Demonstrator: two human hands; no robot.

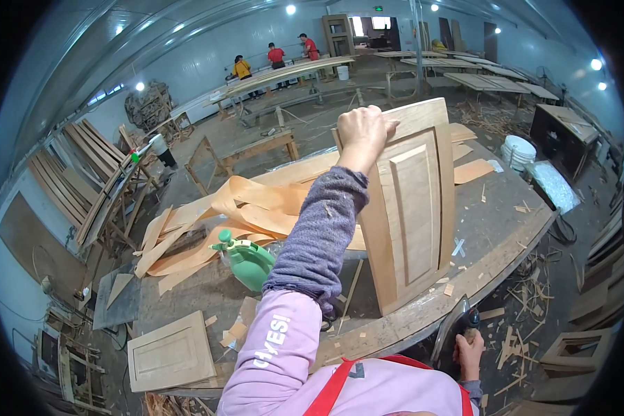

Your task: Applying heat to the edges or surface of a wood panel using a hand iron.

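My left hand (365,136) is closed over the top edge of a wooden cabinet door (414,208) with a raised centre panel. The door stands upright, its lower end on the workbench (485,260). Low on the right, beside the bench's near edge, my right hand (470,355) grips the dark handle of an iron (452,328). My body and the handle partly hide those fingers. Left of the door, a green spray bottle (249,265) stands near my left forearm. Behind it lie long curled strips of orange-tan veneer (246,197).
A smaller panelled door (172,352) lies flat at the bench's near left corner. Wood scraps litter the bench and floor. White buckets (518,151) and a dark cabinet (563,135) stand at the right. Several people (276,55) work at a long far table.
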